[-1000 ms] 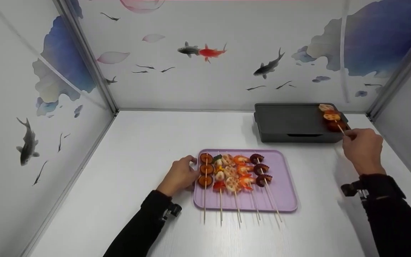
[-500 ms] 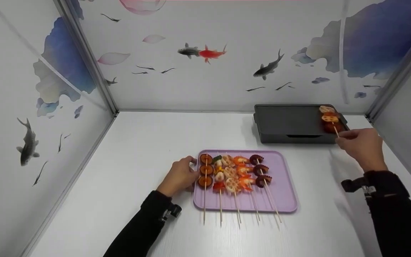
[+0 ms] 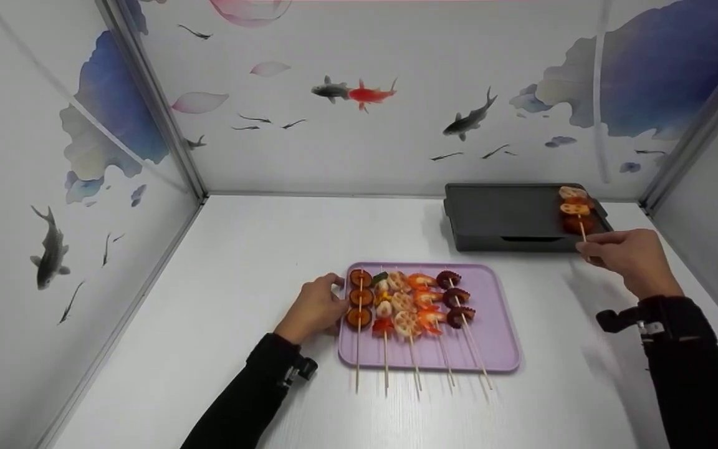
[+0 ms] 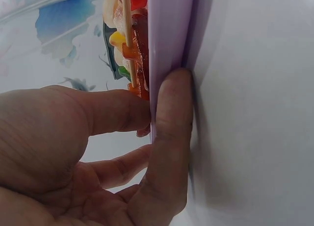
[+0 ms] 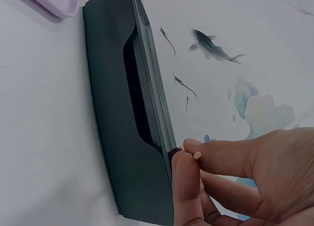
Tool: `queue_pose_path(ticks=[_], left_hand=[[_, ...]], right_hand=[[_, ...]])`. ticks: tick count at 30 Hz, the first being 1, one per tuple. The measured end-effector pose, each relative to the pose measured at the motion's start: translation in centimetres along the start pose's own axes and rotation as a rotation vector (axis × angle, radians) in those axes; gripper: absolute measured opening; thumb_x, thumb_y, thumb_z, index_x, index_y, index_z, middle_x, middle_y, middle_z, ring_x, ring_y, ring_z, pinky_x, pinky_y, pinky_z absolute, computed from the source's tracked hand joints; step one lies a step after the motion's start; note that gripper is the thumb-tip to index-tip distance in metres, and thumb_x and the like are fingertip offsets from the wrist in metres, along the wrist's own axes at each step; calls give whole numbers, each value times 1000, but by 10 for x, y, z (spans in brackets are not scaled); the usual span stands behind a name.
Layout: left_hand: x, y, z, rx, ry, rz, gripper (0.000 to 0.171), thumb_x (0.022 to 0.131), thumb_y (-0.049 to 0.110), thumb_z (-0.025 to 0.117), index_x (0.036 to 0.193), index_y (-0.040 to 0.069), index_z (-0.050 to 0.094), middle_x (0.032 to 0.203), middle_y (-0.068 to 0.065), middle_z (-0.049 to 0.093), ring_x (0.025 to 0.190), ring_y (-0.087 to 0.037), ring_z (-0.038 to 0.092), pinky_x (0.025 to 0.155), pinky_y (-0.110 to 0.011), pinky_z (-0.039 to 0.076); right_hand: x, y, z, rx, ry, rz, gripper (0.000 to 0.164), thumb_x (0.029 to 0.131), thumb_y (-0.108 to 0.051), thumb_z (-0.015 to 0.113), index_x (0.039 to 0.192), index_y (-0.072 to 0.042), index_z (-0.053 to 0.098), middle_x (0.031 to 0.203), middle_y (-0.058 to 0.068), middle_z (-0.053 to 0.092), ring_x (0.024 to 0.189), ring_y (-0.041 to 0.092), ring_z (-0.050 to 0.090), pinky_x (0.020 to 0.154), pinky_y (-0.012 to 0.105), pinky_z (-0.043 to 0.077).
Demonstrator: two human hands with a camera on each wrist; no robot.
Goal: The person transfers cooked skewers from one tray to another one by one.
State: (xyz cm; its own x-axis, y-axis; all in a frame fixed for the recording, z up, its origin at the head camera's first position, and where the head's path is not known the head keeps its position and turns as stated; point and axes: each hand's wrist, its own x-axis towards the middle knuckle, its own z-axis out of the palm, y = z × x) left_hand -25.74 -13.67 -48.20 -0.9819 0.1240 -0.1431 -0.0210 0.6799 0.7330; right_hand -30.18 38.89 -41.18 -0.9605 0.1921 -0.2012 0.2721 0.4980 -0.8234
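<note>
My right hand (image 3: 630,259) pinches the bare stick end of a food skewer (image 3: 575,209) between thumb and finger. Lotus-root slices and reddish-brown pieces on that skewer lie over the right end of a dark grey griddle (image 3: 502,212); whether all of them touch it I cannot tell. In the right wrist view, the stick's pale tip (image 5: 197,156) pokes out between the fingertips. My left hand (image 3: 312,308) grips the left rim of a lilac tray (image 3: 499,340). Seen from the left wrist, the thumb is on the rim's upper side and a finger (image 4: 174,108) on its underside.
Several skewers lie side by side on the tray, sticks over its front edge: round brown slices (image 3: 359,298), mixed vegetables (image 3: 384,308), lotus root (image 3: 404,302), shrimp (image 3: 427,299) and octopus (image 3: 457,296). A patterned wall (image 3: 396,149) stands close behind the griddle.
My right hand has shifted left along the griddle's front, swinging the stick end left so the skewer lies straighter front to back. My left hand and the tray stay put.
</note>
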Motion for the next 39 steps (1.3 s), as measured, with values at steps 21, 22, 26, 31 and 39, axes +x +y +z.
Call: queue_pose_path(ticks=[21,22,26,31,39], left_hand=[[-1,2,-1,9,5,3,46,84,18,61,128,7,51,80,-4,65,63,-14,63,49,-29,53],[-1,2,-1,15,9,7,46,84,19,61,127,7,52,80,-3,65,64,-14,63,49,-29,53],[-1,2,-1,33,22,15,45,84,19,61,126,7,53,81,-3,66,65,-13,63,51,-27,52],[-1,1,0,18,6,-3,46,84,19,61,128,8,52,82,-3,66,66,-14,64,51,-28,53],[-1,2,-1,56,19,12,46,84,19,61,127,7,52,80,-3,65,67,-13,62,53,-27,52]], right_hand=[[-5,0,15,153,13,-14,64,77,-40,74,126,-3,56,89,-13,69,90,6,67,80,21,55],[-5,0,17,158,16,-21,64,78,-40,74,126,-3,56,89,-13,69,90,6,67,81,22,55],[-7,-1,24,154,19,-48,64,79,-41,73,127,-2,56,90,-13,69,89,5,67,80,22,55],[-12,-3,31,129,19,-57,62,79,-43,72,126,-4,57,93,-12,68,93,9,66,80,23,55],[-22,-6,42,102,18,-87,60,80,-43,71,125,-6,57,104,-3,67,93,13,66,83,27,55]])
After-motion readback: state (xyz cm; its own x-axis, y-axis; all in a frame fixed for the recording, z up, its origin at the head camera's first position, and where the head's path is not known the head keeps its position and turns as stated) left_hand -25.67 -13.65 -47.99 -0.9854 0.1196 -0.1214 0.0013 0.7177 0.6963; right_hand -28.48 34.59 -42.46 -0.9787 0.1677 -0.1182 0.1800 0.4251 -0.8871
